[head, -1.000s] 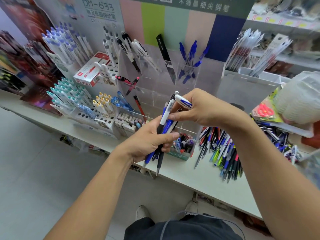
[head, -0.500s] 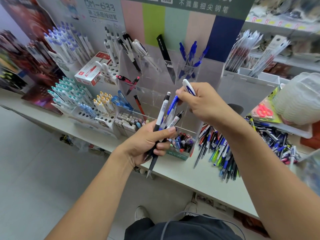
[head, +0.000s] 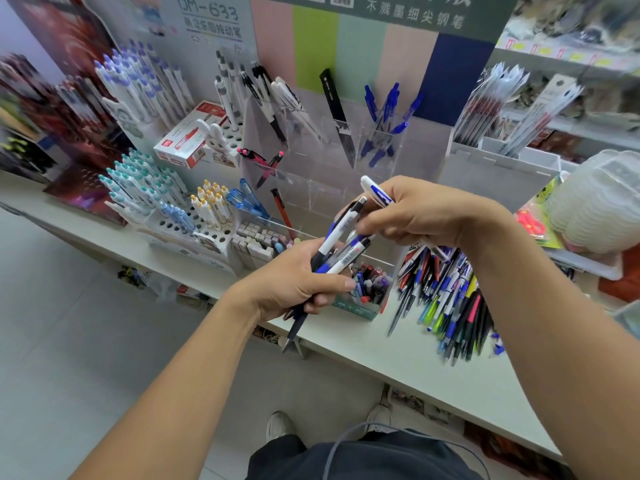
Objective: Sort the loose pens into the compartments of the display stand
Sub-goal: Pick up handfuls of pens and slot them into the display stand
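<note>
I count four pens bunched in my left hand [head: 294, 282] and one white-and-blue pen [head: 375, 194] in my right hand [head: 422, 216], so five pens between two hands. In the clear display stand [head: 311, 188] I see one black pen [head: 337, 116] alone in a compartment, about six blue pens [head: 386, 123] in the next, two pink pens [head: 265, 161] and one red pen [head: 282, 211]. The loose pens [head: 446, 299] on the counter [head: 398, 368] form one pile, too tangled to count, and one red-and-white box [head: 188, 138] lies at the left.
</note>
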